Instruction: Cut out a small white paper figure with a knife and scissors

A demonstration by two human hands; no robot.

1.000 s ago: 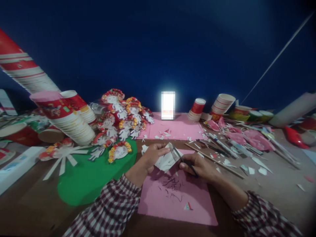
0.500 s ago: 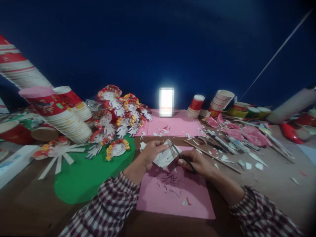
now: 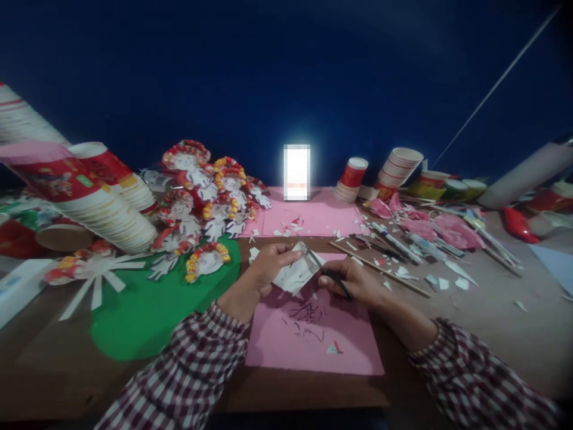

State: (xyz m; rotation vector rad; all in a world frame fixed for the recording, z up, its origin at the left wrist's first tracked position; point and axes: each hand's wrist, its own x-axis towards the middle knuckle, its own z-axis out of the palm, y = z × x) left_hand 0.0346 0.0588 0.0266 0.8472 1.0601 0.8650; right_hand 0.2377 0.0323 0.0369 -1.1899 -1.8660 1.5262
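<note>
My left hand (image 3: 271,266) pinches a piece of white paper (image 3: 295,276) with dark drawn lines on it. My right hand (image 3: 347,279) is closed round the dark handles of a pair of scissors (image 3: 338,283). The scissor blades lie along the paper's upper right edge; whether they are apart I cannot make out. Both hands are above a pink sheet (image 3: 286,352) marked with black pen strokes, where a small white and red scrap (image 3: 333,348) lies.
Paper doll figures (image 3: 217,191) and stacked paper cups (image 3: 98,209) stand at the left around a green sheet (image 3: 129,325). Pens (image 3: 400,243), a thin wooden stick (image 3: 380,270) and paper scraps cover the right. A bright pixelated rectangle (image 3: 296,170) is at the back.
The view has shifted slightly, so the whole scene sits a little higher and further left. Both hands keep their grip on the paper and the scissors.
</note>
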